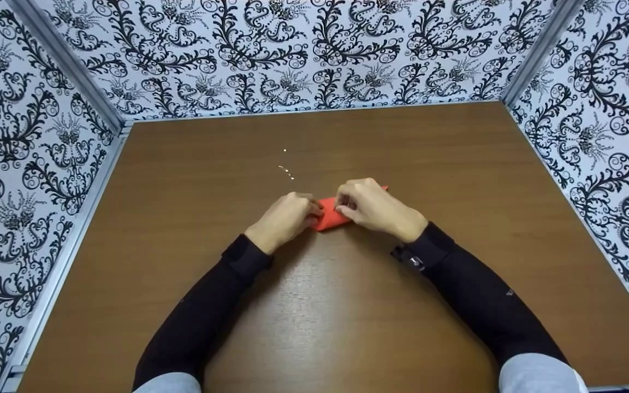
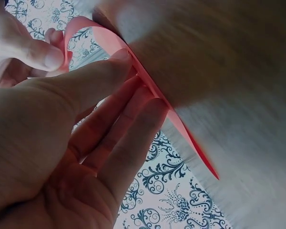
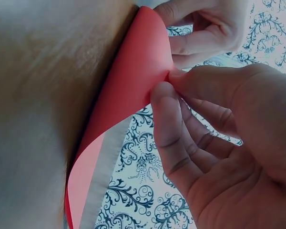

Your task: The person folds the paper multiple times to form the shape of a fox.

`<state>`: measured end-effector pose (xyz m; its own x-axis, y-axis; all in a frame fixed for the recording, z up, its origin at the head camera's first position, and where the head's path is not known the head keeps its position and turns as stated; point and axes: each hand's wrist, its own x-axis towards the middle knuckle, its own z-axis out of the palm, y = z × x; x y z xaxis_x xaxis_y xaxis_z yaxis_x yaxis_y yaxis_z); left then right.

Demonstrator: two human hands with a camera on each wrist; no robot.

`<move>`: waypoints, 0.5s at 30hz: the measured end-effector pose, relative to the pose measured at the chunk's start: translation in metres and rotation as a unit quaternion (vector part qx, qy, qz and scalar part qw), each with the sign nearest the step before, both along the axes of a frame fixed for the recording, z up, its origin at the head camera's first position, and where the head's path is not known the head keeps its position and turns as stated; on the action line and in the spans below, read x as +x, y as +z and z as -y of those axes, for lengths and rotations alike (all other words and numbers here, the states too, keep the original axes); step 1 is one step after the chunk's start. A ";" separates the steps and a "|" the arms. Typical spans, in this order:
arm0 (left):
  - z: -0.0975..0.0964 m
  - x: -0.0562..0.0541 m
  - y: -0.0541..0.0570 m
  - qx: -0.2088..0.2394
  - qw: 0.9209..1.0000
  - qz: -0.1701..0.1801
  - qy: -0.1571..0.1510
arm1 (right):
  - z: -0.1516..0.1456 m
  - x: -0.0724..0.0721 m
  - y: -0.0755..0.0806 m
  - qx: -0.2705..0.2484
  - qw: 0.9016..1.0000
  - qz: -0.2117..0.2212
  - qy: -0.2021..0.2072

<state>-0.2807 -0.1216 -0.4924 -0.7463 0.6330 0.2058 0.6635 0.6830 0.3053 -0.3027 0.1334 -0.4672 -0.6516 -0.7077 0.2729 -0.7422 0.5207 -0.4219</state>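
A red sheet of paper [image 1: 330,214] lies on the wooden table between both hands, folded over in a soft curve. The left hand [image 1: 288,217] holds its left end down against the table; in the left wrist view that hand's thumb and fingertips rest on the paper [image 2: 105,40]. With thumb and index finger, the right hand [image 1: 375,206] pinches the lifted edge. The right wrist view shows the paper [image 3: 131,76] arched up from the table to that pinch, its lower end curling over. Part of the sheet is hidden under the right hand in the head view.
Several tiny white specks [image 1: 287,172] lie on the wooden table [image 1: 211,158] beyond the hands. Patterned black-and-white walls [image 1: 292,54] with metal corner posts [image 1: 66,65] enclose the table at the back and sides.
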 end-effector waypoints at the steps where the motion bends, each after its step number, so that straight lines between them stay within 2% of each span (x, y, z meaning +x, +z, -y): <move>1: 0.000 0.000 0.000 0.000 1.000 0.004 0.001 | 0.001 -0.002 0.000 0.001 1.000 0.000 -0.003; 5: 0.000 0.000 0.002 0.002 1.000 0.010 0.003 | 0.005 -0.008 0.001 0.013 1.000 0.015 -0.017; 15: 0.002 0.000 0.000 0.014 1.000 -0.003 -0.002 | 0.011 -0.025 -0.003 0.042 0.998 0.041 -0.033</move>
